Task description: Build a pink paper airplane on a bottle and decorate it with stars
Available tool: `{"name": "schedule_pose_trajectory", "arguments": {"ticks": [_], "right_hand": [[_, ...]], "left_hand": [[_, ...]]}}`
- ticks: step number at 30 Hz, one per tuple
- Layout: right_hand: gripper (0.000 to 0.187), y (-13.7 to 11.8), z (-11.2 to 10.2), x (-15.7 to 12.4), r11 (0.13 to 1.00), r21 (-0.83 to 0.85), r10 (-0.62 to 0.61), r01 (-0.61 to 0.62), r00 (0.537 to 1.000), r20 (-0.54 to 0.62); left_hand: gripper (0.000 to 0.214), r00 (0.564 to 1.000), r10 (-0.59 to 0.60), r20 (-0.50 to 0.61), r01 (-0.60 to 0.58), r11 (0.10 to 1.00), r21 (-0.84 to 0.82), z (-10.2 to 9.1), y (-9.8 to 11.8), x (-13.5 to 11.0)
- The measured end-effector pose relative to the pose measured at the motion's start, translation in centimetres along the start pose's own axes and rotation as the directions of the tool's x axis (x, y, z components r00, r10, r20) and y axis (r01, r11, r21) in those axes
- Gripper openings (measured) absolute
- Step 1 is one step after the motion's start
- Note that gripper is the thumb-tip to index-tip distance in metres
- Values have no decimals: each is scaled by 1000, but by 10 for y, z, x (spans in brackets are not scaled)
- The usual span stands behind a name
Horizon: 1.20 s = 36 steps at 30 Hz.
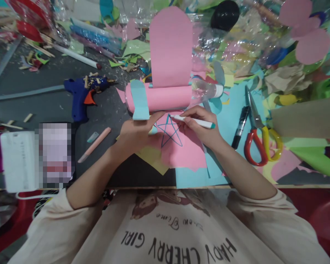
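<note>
A white marker (199,121) with a green end is gripped in my right hand (202,128), its tip at the top point of a star (170,134) drawn in blue-green lines. The star is on a pink paper sheet (189,154) near the table's front edge. My left hand (137,132) lies flat at the sheet's left side, fingers stretched towards the star. Just beyond both hands a plastic bottle (206,90) wrapped in pink paper lies on its side. A light-blue strip (139,97) bends round its left end, and a tall rounded pink panel (171,47) rises behind it.
To the left are a blue glue gun (81,95), a phone (56,152) and a pink pen (95,145). Scissors (260,135) with red and yellow handles and a black pen (240,126) lie right. Paper scraps and plastic crowd the back.
</note>
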State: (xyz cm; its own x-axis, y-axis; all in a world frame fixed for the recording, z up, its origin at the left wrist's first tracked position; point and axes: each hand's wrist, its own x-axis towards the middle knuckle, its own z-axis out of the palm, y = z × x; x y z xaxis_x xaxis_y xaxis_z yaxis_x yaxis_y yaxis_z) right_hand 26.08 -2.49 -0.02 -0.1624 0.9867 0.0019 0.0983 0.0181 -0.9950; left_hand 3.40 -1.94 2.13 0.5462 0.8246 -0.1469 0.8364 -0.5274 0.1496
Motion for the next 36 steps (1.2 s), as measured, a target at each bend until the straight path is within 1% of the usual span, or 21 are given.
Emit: {"name": "schedule_pose_trajectory", "arguments": {"ticks": [4, 7, 11, 14, 17, 20, 25, 29, 33, 36], "right_hand": [[18, 0, 0, 0, 1000, 11, 0, 0, 1000, -6], [12, -1, 0, 0, 999, -38, -8, 8, 1000, 7], [12, 0, 0, 0, 992, -110, -60, 61, 998, 11], [13, 0, 0, 0, 991, -111, -71, 75, 997, 40], [15, -1, 0, 0, 992, -110, -50, 56, 997, 60], [18, -1, 0, 0, 993, -121, -14, 18, 999, 29], [20, 0, 0, 0, 999, -39, 8, -8, 1000, -7], [25, 1, 0, 0, 999, -28, 32, -33, 999, -24], [19, 1, 0, 0, 1000, -12, 29, -29, 1000, 1], [15, 0, 0, 0, 998, -52, 20, -20, 1000, -2]], "left_hand": [[53, 1000, 2, 7, -3, 999, 46, 1, 0, -2], [55, 1000, 17, -5, -16, 999, 37, 2, 0, -3], [58, 999, 33, -37, -31, 998, 52, 1, 0, -4], [57, 999, 33, -41, -31, 999, 36, 1, 0, -4], [56, 999, 20, -41, -20, 1000, -6, 2, 0, -4], [54, 999, 14, -31, -15, 999, -34, 2, 0, -5], [53, 1000, 14, -18, -14, 999, -38, 0, 0, -6], [56, 999, 22, -25, -22, 1000, -2, 1, -1, -4], [54, 1000, 11, -19, -12, 999, -46, 4, -2, -1], [52, 1000, 1, -22, -2, 998, -59, 4, -2, -1]]}}
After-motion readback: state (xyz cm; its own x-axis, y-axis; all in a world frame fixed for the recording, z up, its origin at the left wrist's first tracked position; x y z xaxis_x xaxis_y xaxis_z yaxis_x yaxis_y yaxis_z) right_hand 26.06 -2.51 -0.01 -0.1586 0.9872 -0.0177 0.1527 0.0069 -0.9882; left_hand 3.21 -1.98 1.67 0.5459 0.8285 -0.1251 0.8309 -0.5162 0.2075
